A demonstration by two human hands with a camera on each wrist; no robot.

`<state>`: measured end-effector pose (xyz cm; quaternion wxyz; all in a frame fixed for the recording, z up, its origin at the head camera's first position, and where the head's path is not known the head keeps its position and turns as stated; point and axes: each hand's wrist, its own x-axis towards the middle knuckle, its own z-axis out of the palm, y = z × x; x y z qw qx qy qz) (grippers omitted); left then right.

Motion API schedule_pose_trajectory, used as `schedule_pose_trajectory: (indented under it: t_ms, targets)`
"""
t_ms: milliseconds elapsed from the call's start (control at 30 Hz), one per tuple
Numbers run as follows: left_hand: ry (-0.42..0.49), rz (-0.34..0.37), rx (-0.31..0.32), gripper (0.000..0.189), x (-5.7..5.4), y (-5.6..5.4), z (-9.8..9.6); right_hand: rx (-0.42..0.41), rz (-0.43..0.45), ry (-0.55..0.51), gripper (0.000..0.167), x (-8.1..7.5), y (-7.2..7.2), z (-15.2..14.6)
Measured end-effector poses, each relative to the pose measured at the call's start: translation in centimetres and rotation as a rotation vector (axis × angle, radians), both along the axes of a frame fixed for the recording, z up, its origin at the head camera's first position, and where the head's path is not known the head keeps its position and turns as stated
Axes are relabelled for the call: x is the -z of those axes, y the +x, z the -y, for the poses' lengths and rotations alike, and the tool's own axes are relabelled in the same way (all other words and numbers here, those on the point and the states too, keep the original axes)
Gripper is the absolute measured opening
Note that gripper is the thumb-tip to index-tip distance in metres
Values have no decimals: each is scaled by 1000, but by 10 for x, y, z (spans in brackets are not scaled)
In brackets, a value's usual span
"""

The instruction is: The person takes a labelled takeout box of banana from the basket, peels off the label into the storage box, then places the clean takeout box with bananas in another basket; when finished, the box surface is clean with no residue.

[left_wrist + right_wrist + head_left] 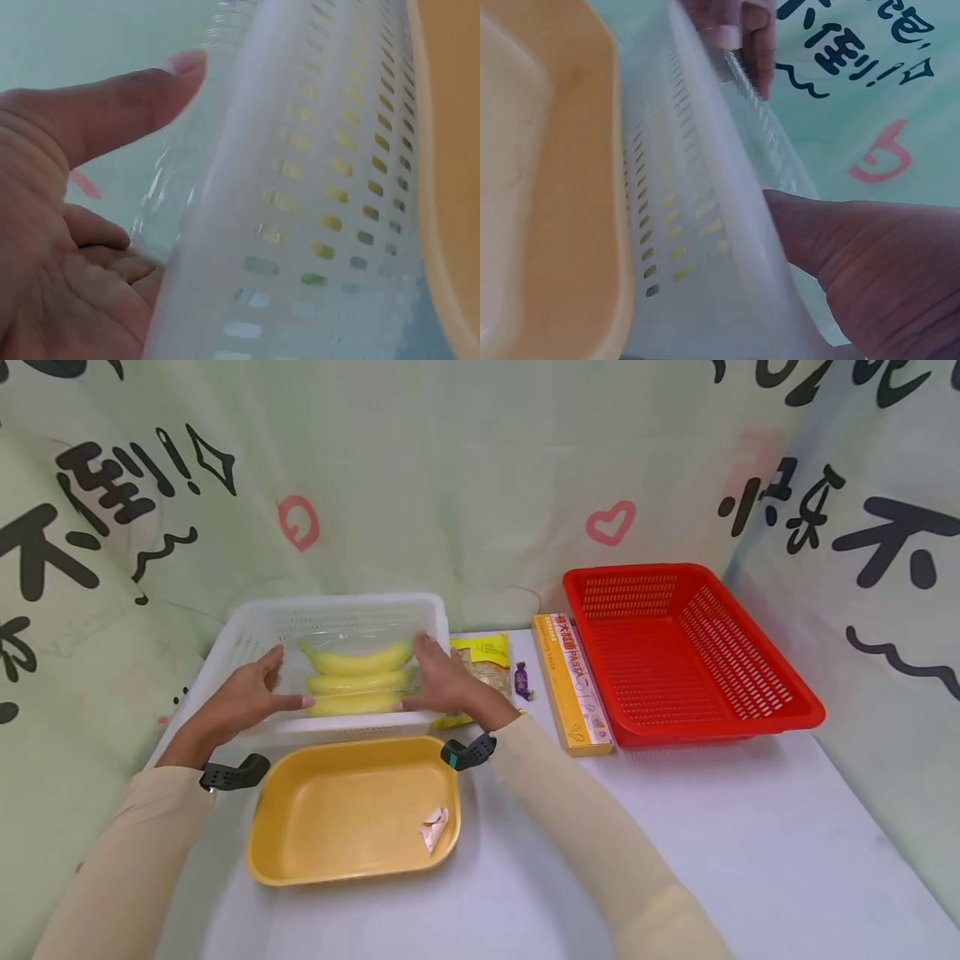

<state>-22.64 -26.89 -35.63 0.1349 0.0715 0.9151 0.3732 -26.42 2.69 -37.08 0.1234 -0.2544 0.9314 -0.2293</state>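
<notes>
A clear plastic box of yellow bananas [356,681] lies within the white perforated basket [255,618], at the back left in the head view. My left hand [247,693] holds the box's left side, its thumb stretched along the front. On the opposite side, my right hand [442,681] grips the box with its thumb toward the front. In the left wrist view the thumb [120,105] reaches the box's clear edge above the basket rim. The basket wall hides part of the right thumb in the right wrist view.
A yellow tray [337,810] with a crumpled wrapper [434,828] stands before the basket. Right of the basket lie a yellow food packet [487,660], a purple-wrapped candy [522,682], a pasta box [572,685] and a red basket [690,652]. Fabric walls rise behind and beside the table.
</notes>
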Motion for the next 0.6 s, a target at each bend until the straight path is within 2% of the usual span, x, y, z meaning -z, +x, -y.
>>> schedule_pose_trajectory:
  t_ms: [133, 367, 500, 600]
  targets:
    - [8, -9, -15, 112, 0, -4, -5, -4, -15, 22, 111, 1, -2, -2]
    - [-11, 21, -62, 117, 7, -2, -6, -18, 3, -50, 108, 1, 1, -3]
    - [-6, -7, -82, 114, 2, -4, -7, 37, 44, -195, 100, 1, -2, -7]
    - [26, -44, -95, 110, -5, -8, -9, 109, 82, -372, 91, -3, -5, -17]
